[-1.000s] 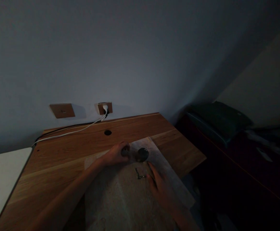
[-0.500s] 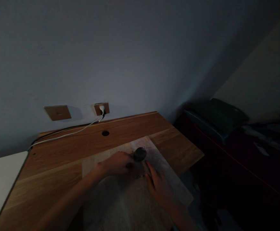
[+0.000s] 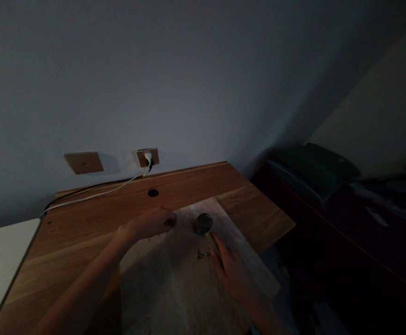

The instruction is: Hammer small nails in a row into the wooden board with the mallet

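My right hand (image 3: pixel 229 265) is closed around the pale handle (image 3: pixel 212 243) of a tool with a dark round head (image 3: pixel 203 224). Its head rests on or just over a worn wooden board (image 3: pixel 175 284); whether it is a ladle or a magnifying glass I cannot tell. Beside the right fingertips lies a small shiny metal piece (image 3: pixel 202 254). My left hand (image 3: pixel 159 220) hovers near the board's far left edge with its fingers curled together. What they hold, if anything, is hidden. A few tiny dark bits (image 3: pixel 149 239) lie on the board below it.
The board lies on a wooden table (image 3: pixel 84 251) against a wall. A wall socket (image 3: pixel 147 157) holds a plug, from which a white cable (image 3: pixel 98 196) runs left. The tabletop has a round hole (image 3: pixel 153 192). At right, a dark green cushion-like bundle (image 3: pixel 314 167) sits beyond the table's edge.
My left hand has moved left, away from the tool's round head, uncovering more of the board and the small metal piece. My right hand and the tool have barely moved.
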`<move>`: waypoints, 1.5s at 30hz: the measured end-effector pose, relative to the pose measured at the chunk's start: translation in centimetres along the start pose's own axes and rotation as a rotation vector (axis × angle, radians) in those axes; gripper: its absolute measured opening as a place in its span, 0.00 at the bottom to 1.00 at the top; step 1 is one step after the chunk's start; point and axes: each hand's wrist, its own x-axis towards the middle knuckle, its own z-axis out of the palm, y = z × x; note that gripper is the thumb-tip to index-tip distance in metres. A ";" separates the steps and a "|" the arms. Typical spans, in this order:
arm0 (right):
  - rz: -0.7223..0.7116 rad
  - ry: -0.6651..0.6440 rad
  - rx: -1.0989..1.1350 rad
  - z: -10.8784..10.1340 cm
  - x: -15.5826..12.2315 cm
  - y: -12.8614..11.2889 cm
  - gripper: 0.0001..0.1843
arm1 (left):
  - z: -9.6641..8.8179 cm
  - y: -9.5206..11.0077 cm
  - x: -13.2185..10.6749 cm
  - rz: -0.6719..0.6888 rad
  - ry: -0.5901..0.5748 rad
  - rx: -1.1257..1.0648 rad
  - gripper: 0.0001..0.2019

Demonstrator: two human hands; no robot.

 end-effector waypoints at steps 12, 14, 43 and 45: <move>0.036 -0.060 -0.006 -0.1 0.0 -0.1 0.30 | 0.4 0.5 0.3 -0.019 0.003 0.153 0.10; 0.028 -0.048 -0.003 0.0 0.0 0.1 0.29 | 0.7 0.5 0.4 -0.010 0.015 0.144 0.10; 0.017 -0.035 0.041 0.3 0.1 0.4 0.29 | 1.7 -1.6 1.2 0.005 0.092 -0.052 0.09; 0.020 -0.042 0.041 0.3 0.1 0.0 0.28 | 1.5 -1.5 1.1 0.006 0.093 -0.047 0.07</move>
